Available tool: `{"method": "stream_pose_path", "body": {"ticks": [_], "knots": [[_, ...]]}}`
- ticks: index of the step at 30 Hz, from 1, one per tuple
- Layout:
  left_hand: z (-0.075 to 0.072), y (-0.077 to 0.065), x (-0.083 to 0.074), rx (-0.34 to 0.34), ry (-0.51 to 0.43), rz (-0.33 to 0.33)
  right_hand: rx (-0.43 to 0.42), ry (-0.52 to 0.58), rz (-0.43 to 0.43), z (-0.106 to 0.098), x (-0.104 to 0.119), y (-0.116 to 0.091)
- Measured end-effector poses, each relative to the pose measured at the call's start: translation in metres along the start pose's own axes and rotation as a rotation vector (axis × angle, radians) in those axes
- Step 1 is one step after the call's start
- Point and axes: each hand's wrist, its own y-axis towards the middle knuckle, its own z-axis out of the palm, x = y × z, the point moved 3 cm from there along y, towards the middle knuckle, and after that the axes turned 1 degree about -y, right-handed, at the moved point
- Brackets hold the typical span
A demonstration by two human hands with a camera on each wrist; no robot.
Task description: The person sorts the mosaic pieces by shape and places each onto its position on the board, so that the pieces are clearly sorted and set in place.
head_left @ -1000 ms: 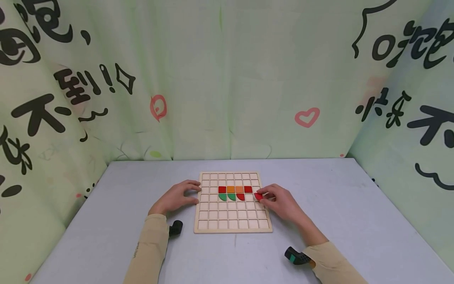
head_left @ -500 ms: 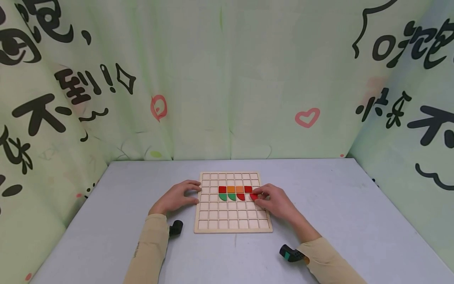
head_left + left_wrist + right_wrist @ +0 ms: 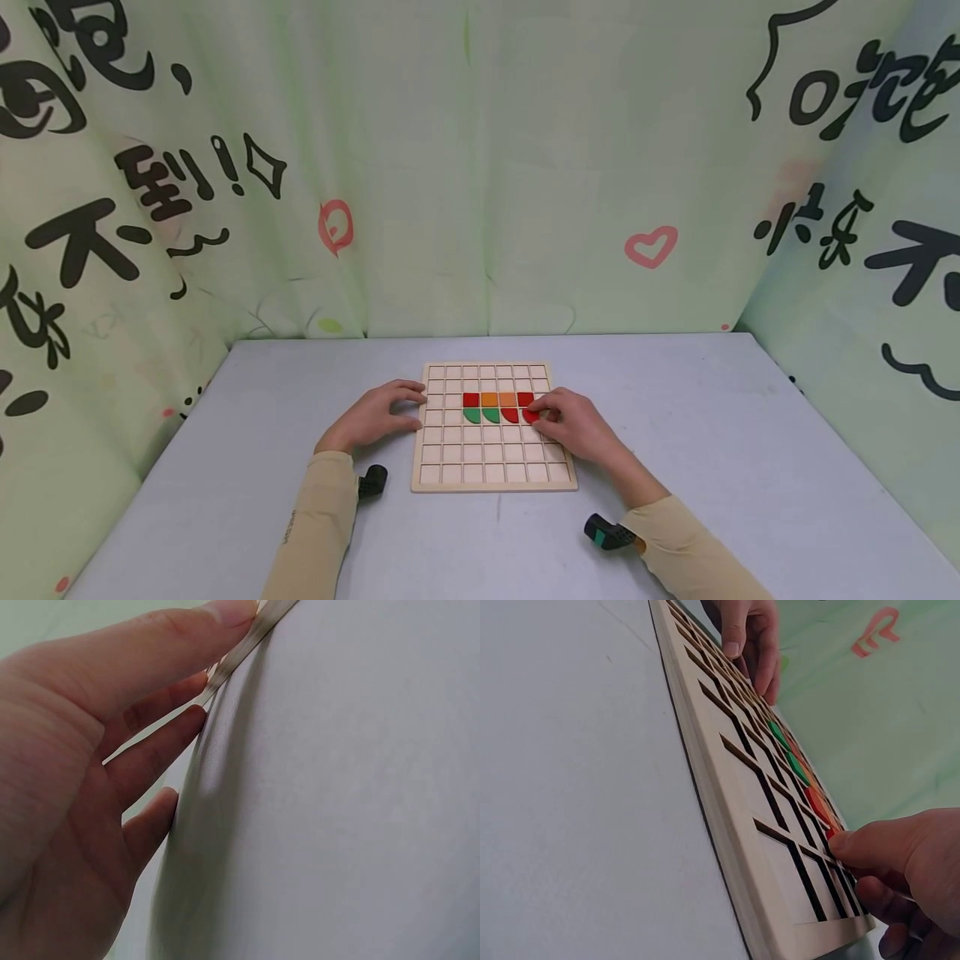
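A wooden grid board (image 3: 495,487) lies flat on the table. In its cells sits a row of red and orange squares (image 3: 498,400); below them are two green quarter-circle pieces (image 3: 481,415) and a red one (image 3: 510,415). My right hand (image 3: 573,423) pinches another red quarter-circle piece (image 3: 529,416) between thumb and fingers, over the cell right of that red one. In the right wrist view the thumb mostly covers this piece. My left hand (image 3: 375,417) rests at the board's left edge, fingers extended and touching the frame, also seen in the left wrist view (image 3: 112,735).
The white table (image 3: 300,533) surrounds the board. A pale green curtain (image 3: 480,167) with black writing and red drawings hangs behind and at both sides. Black wrist cameras sit at the left sleeve (image 3: 372,482) and right sleeve (image 3: 609,533).
My right hand has moved left across the board, carrying the red quarter-circle piece from near the right edge to beside the other red one. The left hand has stayed in place.
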Motion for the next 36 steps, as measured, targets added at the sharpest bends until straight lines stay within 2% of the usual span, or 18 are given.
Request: {"method": "stream_pose_path", "body": {"ticks": [8, 20, 30, 36], "knots": [[-0.0002, -0.0003, -0.0006, -0.002, 0.004, 0.007, -0.006, -0.012, 0.007, 0.0018, -0.0001, 0.002], [0.0005, -0.0001, 0.0006, -0.005, -0.001, -0.015, -0.009, -0.021, -0.013, 0.0023, 0.0007, 0.0031], [0.0017, -0.0004, 0.0006, -0.004, -0.009, -0.049, -0.005, -0.015, 0.013, 0.0042, -0.0002, 0.0034], [0.0017, -0.0008, -0.0001, -0.003, -0.009, -0.041, -0.018, -0.032, -0.007, 0.0037, -0.0005, 0.0035]]}}
